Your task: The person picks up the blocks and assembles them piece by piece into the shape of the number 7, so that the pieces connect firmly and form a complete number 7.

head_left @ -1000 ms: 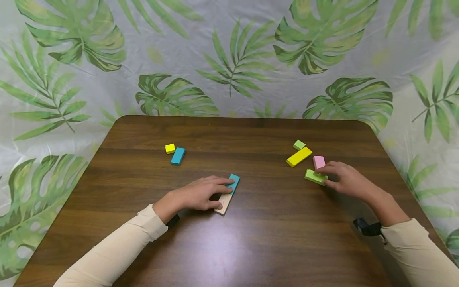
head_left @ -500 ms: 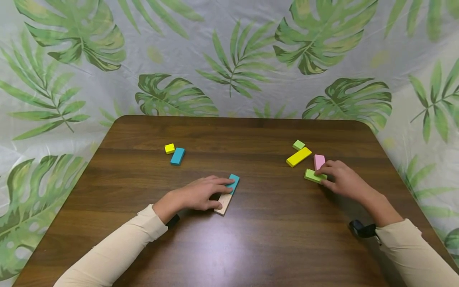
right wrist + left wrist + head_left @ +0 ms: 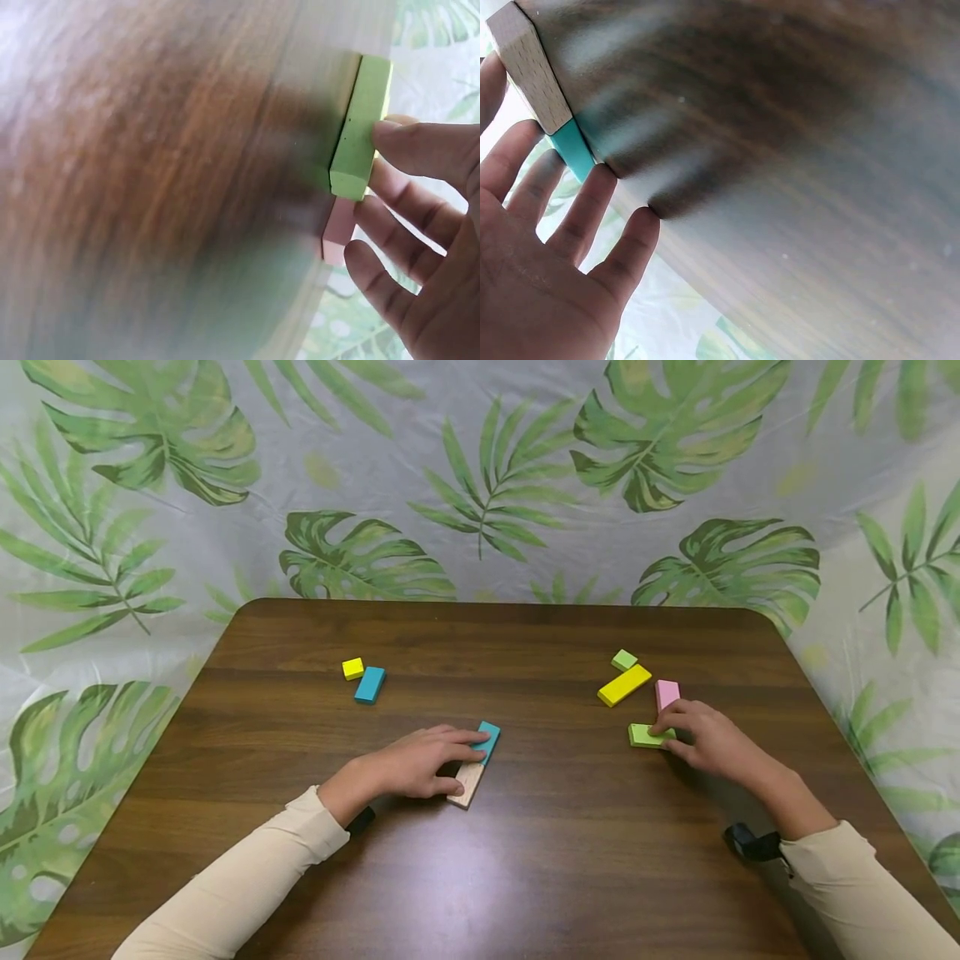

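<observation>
My left hand [image 3: 420,764] rests with fairly straight fingers across two flat blocks joined end to end. The far one is a teal block [image 3: 490,737], the near one a plain wooden block [image 3: 467,787]. In the left wrist view the thumb touches the wooden block [image 3: 534,69], and fingers lie by the teal block [image 3: 571,148]. On the right, my right hand [image 3: 708,739] pinches a light green block [image 3: 641,737] between thumb and index finger. Just behind it lies a pink block [image 3: 667,693], partly covered by the fingers; the right wrist view shows the pink block [image 3: 340,229] too.
Behind the green block lie a long yellow block [image 3: 624,685] and a small green block [image 3: 624,660]. At the far left, a small yellow block [image 3: 352,669] sits beside a blue block [image 3: 370,685]. A leaf-patterned sheet [image 3: 510,468] hangs behind the brown table [image 3: 525,877].
My right hand has shifted a little to the left, and the green block has slid left and turned slightly with it. My left hand and its two blocks stay in place.
</observation>
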The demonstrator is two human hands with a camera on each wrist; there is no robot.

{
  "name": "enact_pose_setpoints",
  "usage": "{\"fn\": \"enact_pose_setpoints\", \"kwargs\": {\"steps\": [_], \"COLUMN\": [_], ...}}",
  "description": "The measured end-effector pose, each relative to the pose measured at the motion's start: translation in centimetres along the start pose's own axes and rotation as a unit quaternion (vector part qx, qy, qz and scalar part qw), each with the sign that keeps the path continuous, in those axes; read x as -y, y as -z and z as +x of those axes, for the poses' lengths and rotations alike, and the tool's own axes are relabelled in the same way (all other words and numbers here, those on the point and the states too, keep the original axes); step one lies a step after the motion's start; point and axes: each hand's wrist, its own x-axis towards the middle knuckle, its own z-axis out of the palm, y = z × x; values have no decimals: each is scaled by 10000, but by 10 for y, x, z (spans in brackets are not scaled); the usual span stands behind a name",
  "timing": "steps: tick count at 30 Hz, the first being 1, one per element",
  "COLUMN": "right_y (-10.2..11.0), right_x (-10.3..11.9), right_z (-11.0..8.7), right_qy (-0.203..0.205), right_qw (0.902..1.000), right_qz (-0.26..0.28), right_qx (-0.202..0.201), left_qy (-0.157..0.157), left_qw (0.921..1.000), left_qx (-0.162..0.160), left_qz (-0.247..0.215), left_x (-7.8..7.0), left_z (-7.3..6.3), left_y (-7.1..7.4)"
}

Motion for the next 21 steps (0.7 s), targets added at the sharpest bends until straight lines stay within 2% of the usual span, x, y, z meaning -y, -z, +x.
{"fn": "enact_pose_setpoints", "kwargs": {"steps": [9,21], "right_y": [-2,-4], "right_x": [1,3], "right_z": [0,-1], "right_qy": [-263,-179], "right_qw": [9992,9990], "right_qz": [171,316], "right_qx": [248,276], "left_qy": [-38,-23], "left_qw": [10000,10000], "left_qx": [-49,-75], "left_qz": [48,-58], "left_x": [1,-1], "left_z": [0,-1], "left_y": [-2,-1]}}
